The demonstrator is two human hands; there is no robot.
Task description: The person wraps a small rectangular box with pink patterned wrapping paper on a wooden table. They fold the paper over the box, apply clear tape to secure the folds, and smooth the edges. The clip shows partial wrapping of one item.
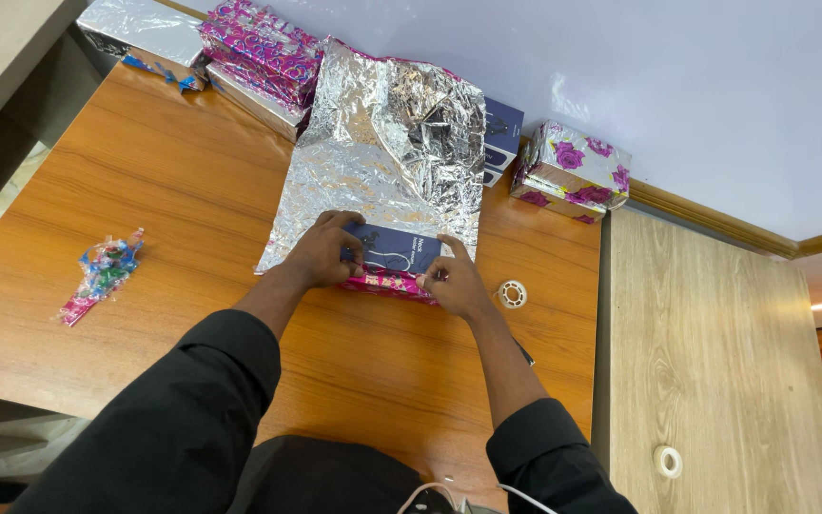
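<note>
Silver crinkled foil wrapping sheet [382,152], pink-flowered on its hidden face, lies spread on the orange-brown wooden desk [192,200], and everything else is best placed from it. At the sheet's near edge sits a dark blue flat rectangular box [394,249], its long axis running left to right across the person's front, parallel to that edge. A strip of the sheet's pink-patterned side [387,284] is folded up against the box's near long side.

Both hands sit on the box, one at each end. The left hand [325,252] covers the box's left end, fingers curled over its top and pressing down. The right hand [454,284] pinches the folded pink edge at the box's near right corner, thumb and fingertips closed together. Neither hand is clearly the nearer; each is touching.

Just right of the sheet's near corner, beside the right hand, lies a small clear tape roll [512,293]. Beyond the sheet's far right edge stand more dark blue boxes [502,133] and a wrapped silver parcel with pink roses [573,171]. Past its far left corner lie pink-patterned wrapped parcels [259,48]. Well left of the sheet lies a crumpled scrap of coloured wrapping [102,271]. A second tape roll [668,462] rests on the paler grey-brown desk [715,362] to the right.
</note>
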